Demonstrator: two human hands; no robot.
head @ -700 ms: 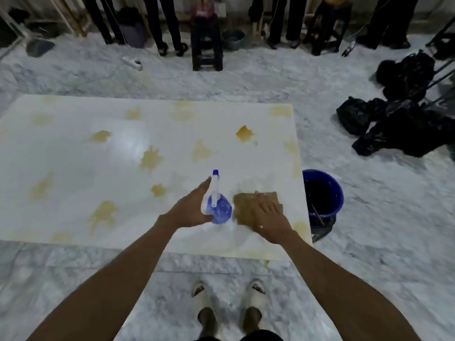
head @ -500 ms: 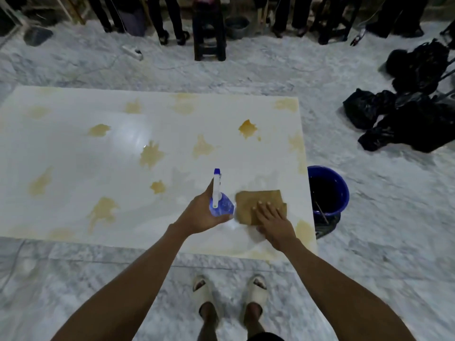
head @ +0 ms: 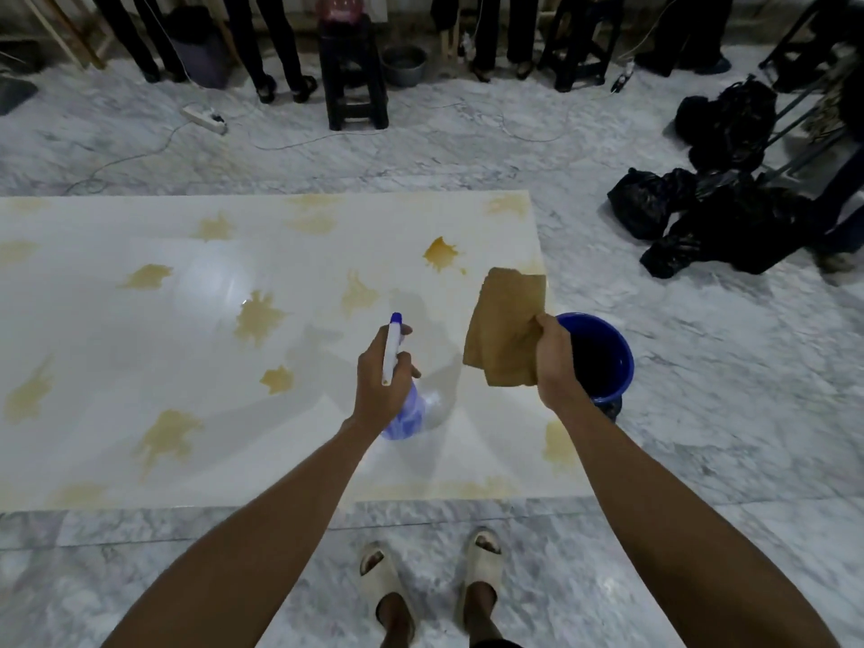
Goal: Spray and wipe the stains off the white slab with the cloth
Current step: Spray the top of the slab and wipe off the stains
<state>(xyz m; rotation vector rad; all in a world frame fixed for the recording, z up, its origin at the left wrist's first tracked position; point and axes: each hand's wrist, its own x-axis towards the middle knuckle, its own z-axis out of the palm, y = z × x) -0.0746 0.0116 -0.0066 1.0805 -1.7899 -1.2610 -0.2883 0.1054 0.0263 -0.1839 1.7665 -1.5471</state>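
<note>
The white slab (head: 140,348) lies flat on the marble floor, dotted with several yellow-brown stains; one dark stain (head: 440,253) sits near its far right corner. My left hand (head: 379,384) grips a blue spray bottle (head: 406,413) above the slab's right part, nozzle pointing away from me. My right hand (head: 555,362) holds a brown cloth (head: 507,325) lifted off the slab, hanging near the slab's right edge.
A blue bucket (head: 617,367) stands on the floor against the slab's right edge. Black bags (head: 710,217) lie further right. Several people's legs, a dark stool (head: 356,72) and a power strip (head: 205,118) line the far side. My sandalled feet (head: 430,577) stand at the near edge.
My right hand has picked the cloth up off the slab and raised it toward the right edge. My left hand has lifted the spray bottle off the slab.
</note>
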